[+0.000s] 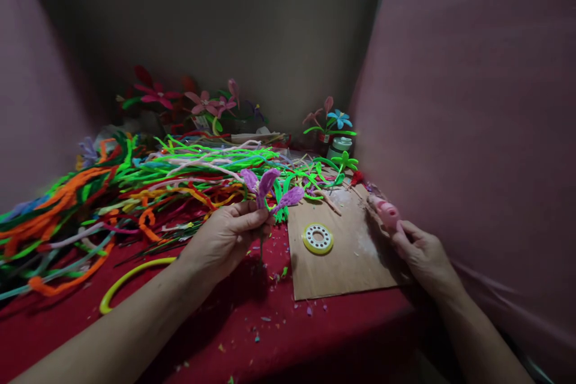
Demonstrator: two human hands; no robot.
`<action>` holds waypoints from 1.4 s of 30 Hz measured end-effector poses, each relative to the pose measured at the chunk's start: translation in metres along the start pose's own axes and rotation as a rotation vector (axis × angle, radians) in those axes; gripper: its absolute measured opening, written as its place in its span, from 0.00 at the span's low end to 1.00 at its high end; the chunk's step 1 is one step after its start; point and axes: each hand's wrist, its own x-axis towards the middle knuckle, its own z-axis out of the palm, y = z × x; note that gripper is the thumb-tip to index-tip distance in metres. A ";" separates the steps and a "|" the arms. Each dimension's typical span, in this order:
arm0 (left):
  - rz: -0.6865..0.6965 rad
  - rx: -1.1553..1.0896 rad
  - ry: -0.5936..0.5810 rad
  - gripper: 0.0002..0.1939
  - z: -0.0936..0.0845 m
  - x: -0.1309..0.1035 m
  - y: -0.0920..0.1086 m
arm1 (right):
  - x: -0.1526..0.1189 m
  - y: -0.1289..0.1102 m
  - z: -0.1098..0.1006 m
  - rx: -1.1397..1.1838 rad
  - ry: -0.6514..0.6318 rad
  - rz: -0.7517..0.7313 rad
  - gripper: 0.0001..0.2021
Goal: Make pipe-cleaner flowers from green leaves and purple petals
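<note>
In my left hand, a purple pipe-cleaner flower is pinched between thumb and fingers, petals up and a thin stem hanging below. My right hand is wrapped around a pink glue gun at the right edge of the cardboard sheet. A yellow roll of tape with a white, holed core lies flat on the cardboard, between my hands. Bright green pipe-cleaner pieces are just behind the flower.
Loose pipe cleaners in many colours are heaped across the left and back. Finished flowers stand along the wall, with a blue flower at back right. A yellow curved loop and small scraps lie on the red cloth.
</note>
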 end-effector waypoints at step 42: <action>0.382 -0.110 0.261 0.06 -0.014 0.012 0.022 | -0.002 -0.114 0.105 0.884 -0.551 -0.084 0.13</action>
